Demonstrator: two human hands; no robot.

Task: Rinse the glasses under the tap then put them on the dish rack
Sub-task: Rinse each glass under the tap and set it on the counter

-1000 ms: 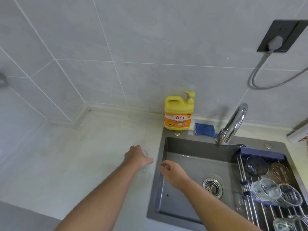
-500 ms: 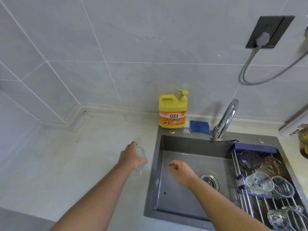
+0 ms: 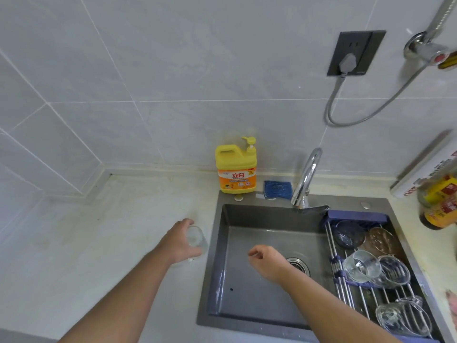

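While our left hand (image 3: 181,241) curls round a small clear glass (image 3: 196,240), our right hand (image 3: 268,262) hangs over the grey metal sink (image 3: 247,300). Its fingers curl loosely, holding nothing.

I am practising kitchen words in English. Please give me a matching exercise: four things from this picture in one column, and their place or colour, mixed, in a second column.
Column one
1. glass
2. bottle
3. sponge
4. right hand

Column two
a. blue, between bottle and tap
b. above the sink, holding nothing
c. in the left hand, left of the sink
d. yellow, with a pump

Pairs: 1-c, 2-d, 3-a, 4-b.
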